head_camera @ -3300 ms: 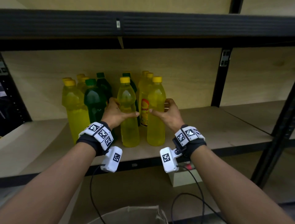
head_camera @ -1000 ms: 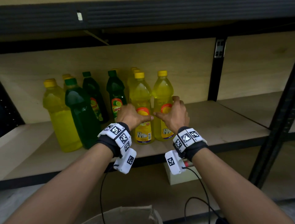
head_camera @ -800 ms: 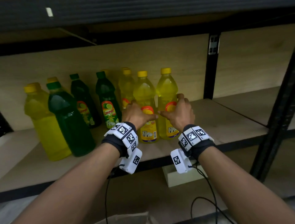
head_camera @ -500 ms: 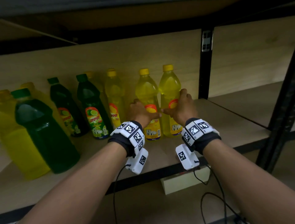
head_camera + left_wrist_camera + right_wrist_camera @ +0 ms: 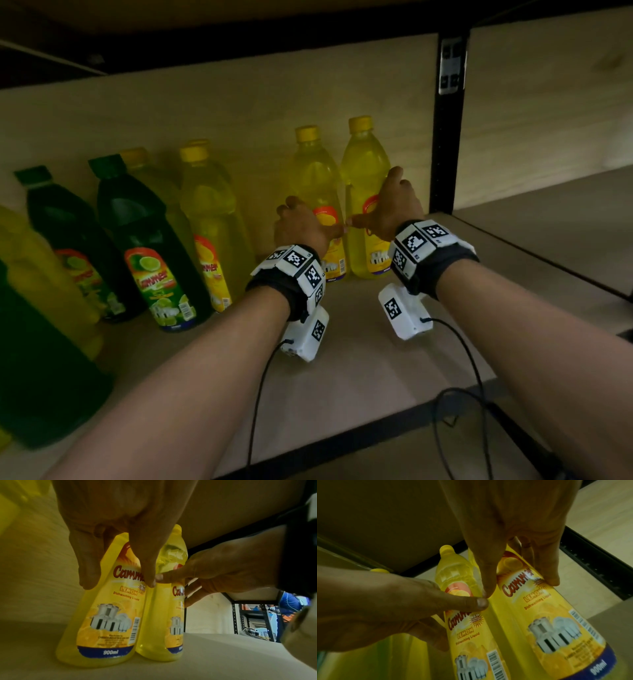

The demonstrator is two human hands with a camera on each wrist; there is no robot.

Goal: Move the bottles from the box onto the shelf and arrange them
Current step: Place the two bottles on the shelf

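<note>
Green bottles (image 5: 150,246): we find two green lime dishwashing-liquid bottles upright toward the left end of the shelf board (image 5: 359,359), labels facing the front edge; a larger blurred green one sits at the far left front.
Yellow neighbours (image 5: 209,222): one lemon bottle stands just right of the green pair, another behind it near the back panel; we judge the colours are being grouped.
Left hand (image 5: 301,228): fingers curled round the left side of the left lemon bottle (image 5: 317,192), thumb lying across its label front. Grip is partly wrapped, not spread.
Left lemon bottle: upright, base on the board, near the back edge, touching its twin at the lower body in the left wrist view.
Thumb tips: both thumbs meet at the seam between the two bottles, in the wrist views touching or nearly so.
Right lemon bottle (image 5: 368,192): upright, near the back right corner by the black upright post (image 5: 445,137), label forward.
Right hand (image 5: 390,205): fingers curled round the bottle's right side, thumb on the label.
Why held so: we judge the hands squeeze the pair together from both outer sides to square them in a row.
Box: not in view.
</note>
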